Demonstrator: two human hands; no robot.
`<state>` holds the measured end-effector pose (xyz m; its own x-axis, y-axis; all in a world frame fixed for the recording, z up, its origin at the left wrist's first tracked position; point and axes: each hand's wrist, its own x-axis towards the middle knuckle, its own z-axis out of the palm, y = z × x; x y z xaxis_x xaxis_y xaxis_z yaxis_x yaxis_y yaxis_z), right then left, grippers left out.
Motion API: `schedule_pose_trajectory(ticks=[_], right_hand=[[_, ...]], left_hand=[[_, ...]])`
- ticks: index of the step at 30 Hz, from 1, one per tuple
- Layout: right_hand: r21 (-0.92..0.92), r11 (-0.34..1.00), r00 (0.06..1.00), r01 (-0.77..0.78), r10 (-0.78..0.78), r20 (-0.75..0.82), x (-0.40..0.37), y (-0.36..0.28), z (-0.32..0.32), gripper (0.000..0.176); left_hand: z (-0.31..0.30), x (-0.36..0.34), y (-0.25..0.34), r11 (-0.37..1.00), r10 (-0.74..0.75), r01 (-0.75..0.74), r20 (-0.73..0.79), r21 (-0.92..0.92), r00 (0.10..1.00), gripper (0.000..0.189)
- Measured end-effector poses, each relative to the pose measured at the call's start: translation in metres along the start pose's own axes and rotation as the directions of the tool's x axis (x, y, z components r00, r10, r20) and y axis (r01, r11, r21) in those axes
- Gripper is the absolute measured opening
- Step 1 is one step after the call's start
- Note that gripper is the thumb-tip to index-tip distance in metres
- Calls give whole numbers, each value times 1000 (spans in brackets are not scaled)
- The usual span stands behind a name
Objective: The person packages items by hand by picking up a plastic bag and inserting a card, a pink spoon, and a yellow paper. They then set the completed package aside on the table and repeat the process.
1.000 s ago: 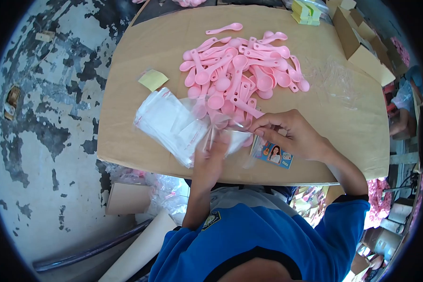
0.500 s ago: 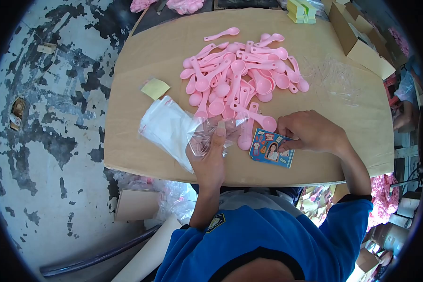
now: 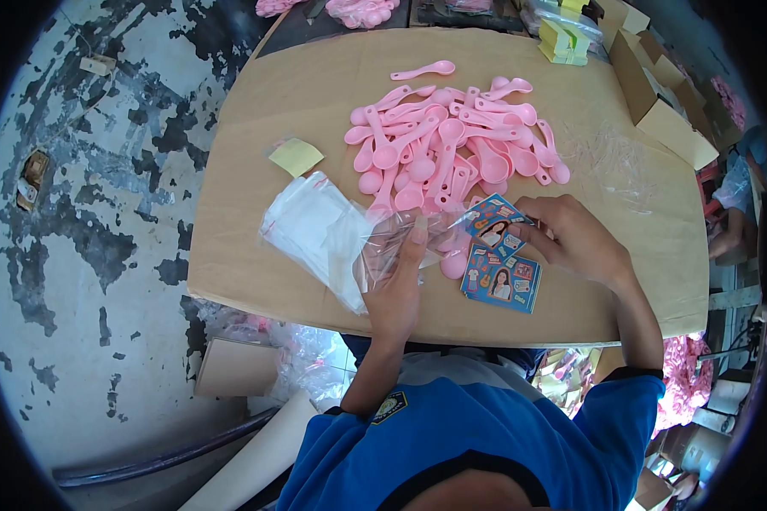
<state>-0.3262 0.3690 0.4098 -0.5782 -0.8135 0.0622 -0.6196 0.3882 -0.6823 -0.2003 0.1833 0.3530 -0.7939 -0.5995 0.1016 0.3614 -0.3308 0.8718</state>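
My left hand (image 3: pixel 396 294) grips a clear plastic bag (image 3: pixel 383 251), its thumb on top and the bag's mouth pointing right. Pinched in the fingers of my right hand (image 3: pixel 575 238) is a blue printed card (image 3: pixel 495 223) with a portrait on it, its left edge close to the bag's mouth. Below that card lies a stack of the same cards (image 3: pixel 501 285) on the table. A pile of pink plastic spoons (image 3: pixel 452 140) spreads just beyond both hands. Left of my left hand rests a stack of flat clear bags (image 3: pixel 311 226).
The table (image 3: pixel 256 281) is covered in brown paper. A yellow paper pad (image 3: pixel 296 157) lies at left, and yellow bundles (image 3: pixel 562 41) stand at the back. An open cardboard box (image 3: pixel 669 106) sits at the right edge, near thin clear strips (image 3: pixel 609 162). Another person's arm (image 3: pixel 729 230) shows far right.
My right hand has lifted one card off the stack and brought it up and left toward the bag. My left hand still holds the bag. The whole view has shifted slightly.
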Motion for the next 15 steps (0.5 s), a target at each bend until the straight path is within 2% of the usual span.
schedule_pose_trajectory(ticks=[1, 4, 7, 9, 12, 15], right_hand=[[27, 1000, 1000, 2, -3, 28, 1, -2, 0, 13], [87, 996, 996, 18, -25, 82, 1, -7, 3, 16], [67, 997, 998, 42, -45, 49, 0, -10, 5, 16], [5, 999, 999, 40, -40, -13, 0, -8, -1, 16], [35, 993, 992, 112, -109, -60, 0, -2, -6, 15], [73, 990, 993, 121, -120, -11, -1, 0, 4, 14]], left_hand=[[1, 0, 0, 1000, 4, -4, -3, 10, 1000, 28], [6, 0, 10, 978, -99, 88, 47, 190, 994, 29], [3, 0, -8, 987, -14, -5, 115, 163, 993, 28], [4, 2, -7, 991, -24, 15, 68, 131, 997, 30], [2, 3, 2, 990, -79, 76, 20, 120, 997, 29], [0, 3, 2, 977, -78, 67, 46, 203, 996, 28]])
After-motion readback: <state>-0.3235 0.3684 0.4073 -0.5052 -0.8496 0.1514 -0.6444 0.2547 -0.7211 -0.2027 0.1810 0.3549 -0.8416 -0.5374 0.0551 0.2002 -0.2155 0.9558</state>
